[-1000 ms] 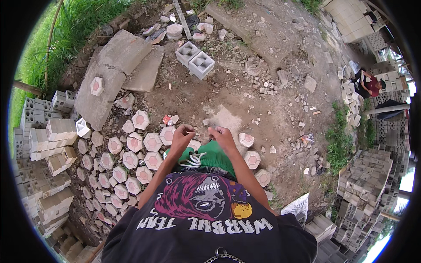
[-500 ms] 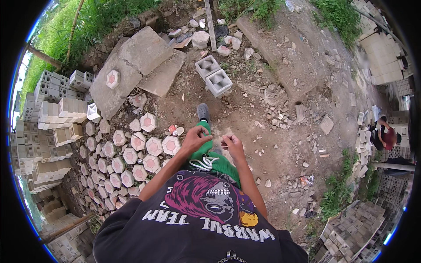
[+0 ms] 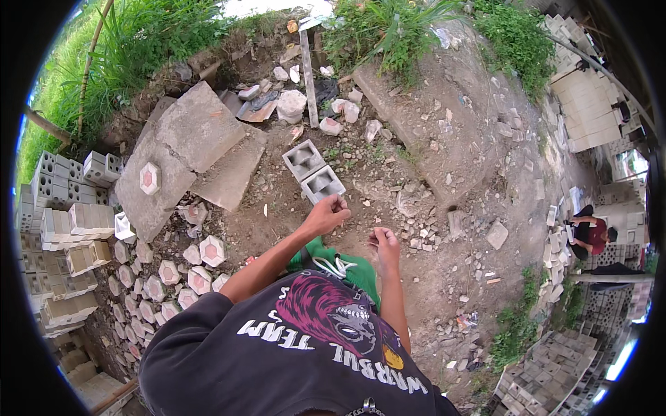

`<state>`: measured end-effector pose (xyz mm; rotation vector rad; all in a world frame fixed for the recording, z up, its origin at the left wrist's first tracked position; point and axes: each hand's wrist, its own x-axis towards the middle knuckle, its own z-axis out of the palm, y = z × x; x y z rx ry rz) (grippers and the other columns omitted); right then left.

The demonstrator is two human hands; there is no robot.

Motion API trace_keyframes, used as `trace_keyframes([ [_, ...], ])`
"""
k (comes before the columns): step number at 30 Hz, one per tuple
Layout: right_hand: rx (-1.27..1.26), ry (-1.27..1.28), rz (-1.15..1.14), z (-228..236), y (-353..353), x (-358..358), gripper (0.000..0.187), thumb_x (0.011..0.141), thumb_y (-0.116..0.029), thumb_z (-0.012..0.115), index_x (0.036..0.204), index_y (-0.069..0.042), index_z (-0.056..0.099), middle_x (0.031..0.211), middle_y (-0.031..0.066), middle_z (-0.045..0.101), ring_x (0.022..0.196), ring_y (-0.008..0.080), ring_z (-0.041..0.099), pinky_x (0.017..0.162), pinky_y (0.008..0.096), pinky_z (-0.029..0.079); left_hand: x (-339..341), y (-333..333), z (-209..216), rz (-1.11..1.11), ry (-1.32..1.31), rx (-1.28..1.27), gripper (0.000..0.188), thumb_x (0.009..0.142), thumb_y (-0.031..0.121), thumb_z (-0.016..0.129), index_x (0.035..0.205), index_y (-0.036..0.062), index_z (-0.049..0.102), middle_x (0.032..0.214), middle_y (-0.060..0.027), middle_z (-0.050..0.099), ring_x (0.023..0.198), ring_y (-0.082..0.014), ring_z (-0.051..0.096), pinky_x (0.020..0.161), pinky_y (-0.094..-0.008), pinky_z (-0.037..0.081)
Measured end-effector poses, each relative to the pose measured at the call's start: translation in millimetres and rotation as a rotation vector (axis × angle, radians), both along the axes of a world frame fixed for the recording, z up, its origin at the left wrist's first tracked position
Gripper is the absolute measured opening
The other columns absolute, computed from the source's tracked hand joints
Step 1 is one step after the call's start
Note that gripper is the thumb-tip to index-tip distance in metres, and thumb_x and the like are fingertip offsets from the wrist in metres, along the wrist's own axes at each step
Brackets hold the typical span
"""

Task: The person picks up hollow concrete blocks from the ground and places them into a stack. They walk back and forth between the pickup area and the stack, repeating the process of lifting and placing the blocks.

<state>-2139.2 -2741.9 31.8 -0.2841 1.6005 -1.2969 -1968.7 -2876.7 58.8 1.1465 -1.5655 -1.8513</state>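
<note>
My left hand (image 3: 328, 213) is in front of my body, fingers curled and thumb against them as in a pinch. Just beyond it on the dirt lies a grey hollow concrete block (image 3: 313, 170) with two cavities facing up; the hand overlaps its near edge in the picture, and whether they touch I cannot tell. To the right and nearer to me, my right hand (image 3: 385, 244) hangs above the ground with its fingers bent in toward the thumb. Anything held in either hand is too small to make out.
Hexagonal paving blocks (image 3: 198, 279) with reddish centres cover the ground at left, one (image 3: 149, 178) on a cracked concrete slab (image 3: 208, 128). Stacked hollow blocks (image 3: 76, 222) stand farther left. Rubble (image 3: 423, 232) litters the right; a person (image 3: 593, 234) sits at far right.
My view has shifted forward and to the right. My left hand has reached forward toward the hollow block, and my hands are farther apart. My shoe is no longer visible.
</note>
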Motion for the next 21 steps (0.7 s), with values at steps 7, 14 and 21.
trace_keyframes([
  [7,0.132,0.07,0.313,-15.6,-100.1,-8.7,0.023,0.091,-0.028,0.059,0.097,-0.006,0.059,0.087,0.0044,0.063,0.078,0.0136,0.06,0.071,0.0289,0.05,26.7,-85.8,-49.4,0.287,-0.112,0.049,0.016,0.078,0.014,0.067,0.084,0.0042,0.055,0.07,0.0018,0.055,0.062,-0.0074,0.05,0.057,-0.0245,0.042],
  [14,0.299,0.187,0.721,-55.9,-206.4,-38.0,0.023,0.089,-0.024,0.06,0.094,-0.002,0.061,0.083,0.0039,0.065,0.074,0.0113,0.06,0.067,0.0249,0.047,40.9,-112.9,-107.5,0.849,-0.052,0.501,0.016,0.08,0.016,0.066,0.087,0.0057,0.055,0.072,0.0017,0.057,0.064,-0.0088,0.052,0.058,-0.0248,0.043],
  [21,0.364,0.416,1.34,-211.2,-314.8,-86.1,0.024,0.085,-0.025,0.063,0.094,-0.003,0.062,0.08,0.0064,0.066,0.073,0.0136,0.062,0.068,0.0284,0.049,4.5,-112.9,-237.8,1.275,-0.026,0.827,0.035,0.086,0.035,0.063,0.103,0.0061,0.056,0.095,-0.0032,0.061,0.082,-0.014,0.057,0.071,-0.0299,0.046],
])
